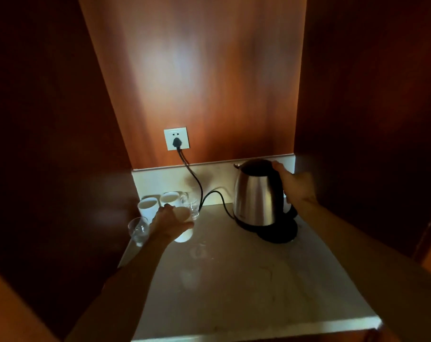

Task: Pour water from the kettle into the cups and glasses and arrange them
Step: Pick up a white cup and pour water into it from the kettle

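Pale marble counter (234,280) in wooden niche: my right hand (296,185) is gripping the steel kettle (257,196) on its base; my left hand (171,222) is clasping a white cup (185,234) beside two white mugs (149,206) and clear glasses (138,229).

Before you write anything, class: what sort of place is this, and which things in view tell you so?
Probably a hotel-room tea nook. An electric kettle stands on its base, plugged into a wall socket; white cups and glasses cluster on a small marble counter between dark wood panels.

Dim wood-panelled alcove (197,70), white wall socket (176,139), pale stone countertop (246,280).
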Demonstrator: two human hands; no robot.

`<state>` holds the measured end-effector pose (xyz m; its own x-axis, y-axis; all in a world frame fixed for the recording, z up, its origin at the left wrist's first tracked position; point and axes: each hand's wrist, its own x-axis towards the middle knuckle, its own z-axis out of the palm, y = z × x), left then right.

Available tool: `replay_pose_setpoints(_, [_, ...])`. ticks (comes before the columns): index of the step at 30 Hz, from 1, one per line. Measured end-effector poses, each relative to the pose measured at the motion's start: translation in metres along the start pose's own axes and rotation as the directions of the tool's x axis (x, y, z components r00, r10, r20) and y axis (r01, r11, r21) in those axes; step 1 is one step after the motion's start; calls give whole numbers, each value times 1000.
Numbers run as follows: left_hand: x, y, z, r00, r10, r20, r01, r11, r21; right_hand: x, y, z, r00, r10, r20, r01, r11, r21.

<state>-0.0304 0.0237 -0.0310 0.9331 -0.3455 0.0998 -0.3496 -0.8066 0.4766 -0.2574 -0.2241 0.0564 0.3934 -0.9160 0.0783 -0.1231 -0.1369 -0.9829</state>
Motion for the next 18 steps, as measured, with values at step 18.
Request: replay_pose_setpoints(18, [-88,-17,29,999,-1,39,2,999,-38,-58,30,42,981,56,185,-30,990,-137])
